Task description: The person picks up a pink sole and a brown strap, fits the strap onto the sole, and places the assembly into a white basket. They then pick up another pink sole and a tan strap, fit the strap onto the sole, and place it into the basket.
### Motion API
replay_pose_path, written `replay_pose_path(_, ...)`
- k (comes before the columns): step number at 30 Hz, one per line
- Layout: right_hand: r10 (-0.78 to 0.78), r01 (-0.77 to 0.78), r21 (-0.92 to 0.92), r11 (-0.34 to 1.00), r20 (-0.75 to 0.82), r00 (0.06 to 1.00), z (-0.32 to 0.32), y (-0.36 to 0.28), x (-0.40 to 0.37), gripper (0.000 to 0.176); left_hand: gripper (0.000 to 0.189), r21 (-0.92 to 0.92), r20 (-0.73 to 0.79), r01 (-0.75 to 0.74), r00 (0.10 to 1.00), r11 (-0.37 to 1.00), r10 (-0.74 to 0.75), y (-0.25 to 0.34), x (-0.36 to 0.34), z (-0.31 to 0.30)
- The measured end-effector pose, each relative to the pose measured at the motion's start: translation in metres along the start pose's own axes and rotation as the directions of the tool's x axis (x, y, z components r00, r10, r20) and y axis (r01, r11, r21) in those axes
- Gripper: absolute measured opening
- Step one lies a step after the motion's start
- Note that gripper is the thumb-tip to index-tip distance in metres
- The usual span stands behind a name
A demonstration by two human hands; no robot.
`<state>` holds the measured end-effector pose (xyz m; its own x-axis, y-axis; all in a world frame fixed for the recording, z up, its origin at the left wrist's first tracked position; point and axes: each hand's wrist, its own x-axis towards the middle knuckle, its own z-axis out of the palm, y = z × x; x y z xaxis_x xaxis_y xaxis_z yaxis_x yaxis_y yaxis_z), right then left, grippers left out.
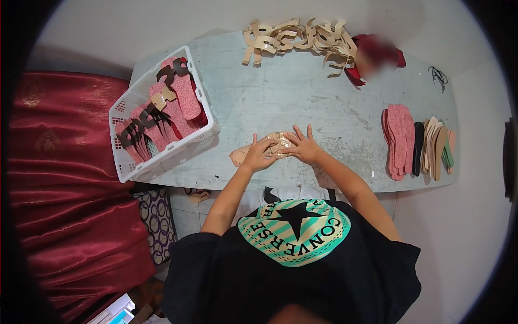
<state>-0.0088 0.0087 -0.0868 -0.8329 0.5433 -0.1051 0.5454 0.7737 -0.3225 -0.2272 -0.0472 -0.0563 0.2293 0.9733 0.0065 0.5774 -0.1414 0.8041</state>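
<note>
A beige sole-shaped piece with a shiny tan strap across it lies near the table's front edge. My left hand is curved over its middle, thumb and fingers closed on the piece beside the strap. On the right end, my right hand presses the strap with thumb and some fingers, while other fingers point up and away. The parts of the piece under both hands are hidden.
A white basket at the left holds pink soles with dark straps. Tan strap pieces lie at the table's back beside a dark red item. Pink soles, black, beige and green soles stand at the right.
</note>
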Motion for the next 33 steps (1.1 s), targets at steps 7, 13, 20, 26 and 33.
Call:
replay_pose_path(7,-0.042,0.042,-0.019,0.999,-0.027,0.999,0.001,0.002,-0.001,0.034,0.075,0.159,0.142,-0.117,0.985,0.98,0.095,-0.001,-0.012,-0.002)
replay_pose_path(13,-0.145,0.143,-0.038,0.989,-0.087,0.986,0.004,0.008,0.001,0.032,0.089,0.28,0.061,-0.167,0.986,0.945,0.156,-0.002,-0.022,0.018)
replay_pose_path(20,-0.154,0.166,0.118,0.979,-0.106,0.982,-0.002,0.012,0.002,0.043,0.073,0.326,-0.02,-0.115,0.991,0.938,0.129,-0.008,-0.02,0.038)
replay_pose_path(26,-0.141,0.157,0.143,0.977,-0.12,0.983,0.003,0.015,0.0,0.054,0.06,0.343,-0.07,-0.16,0.978,0.926,0.195,-0.009,-0.022,0.045)
replay_pose_path(33,-0.149,0.165,0.106,0.981,-0.144,0.978,-0.008,0.007,0.0,0.051,0.05,0.426,-0.045,-0.184,0.974,0.886,0.223,-0.007,-0.024,0.042)
